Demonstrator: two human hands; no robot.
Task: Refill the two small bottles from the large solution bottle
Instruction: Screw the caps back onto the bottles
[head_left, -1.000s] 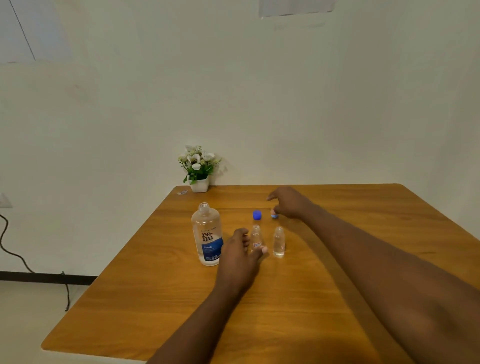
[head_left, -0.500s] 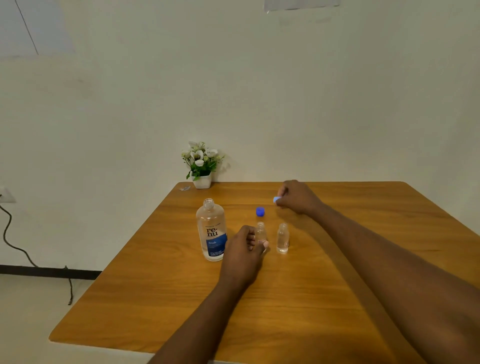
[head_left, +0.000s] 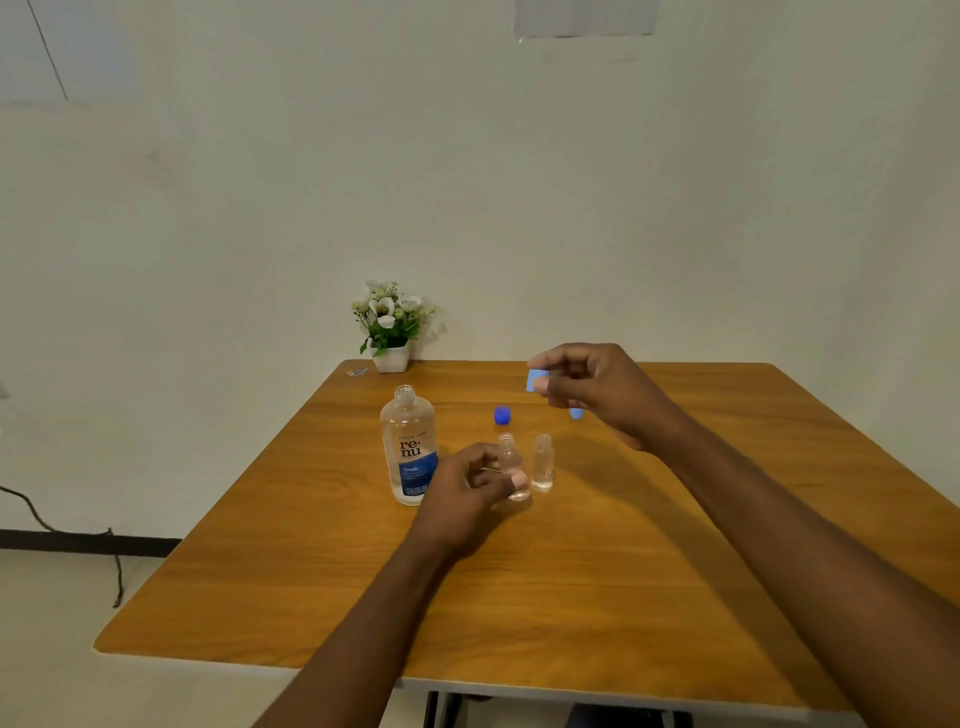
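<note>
L hand (head_left: 467, 488) sits low over the desk (head_left: 571, 597), fingers curled round the left small bottle (head_left: 509, 457), w/ the thumb across the front of its lower part. That bottle is upright, base on the desk, mouth open, neck sticking up above the fingers. Right small bottle (head_left: 542, 462) stands just beside it on the right, upright, mouth open, neither hand on it; fill level of both too hard to tell. Big bottle (head_left: 409, 447) stands just left of the L hand, mouth open, blue & white label facing the cam; the hand's back is close to it, can't tell if touching. R hand (head_left: 597, 389) is raised over the far part of the desk, beyond & right of the small bottles, pinching a light blue cap (head_left: 534, 378) btwn thumb & fingertips, other fingers curled in. A 2nd light blue cap (head_left: 576, 413) lies on the desk below the R hand, partly hidden by it. Dark blue cap (head_left: 502, 415) lies on the desk behind the left small bottle, apart from everything. Plant (head_left: 390, 325) in a white pot at the desk's far edge by the wall, small scrap (head_left: 357, 371) left of it. Cable (head_left: 31, 512) on the floor, left.
</note>
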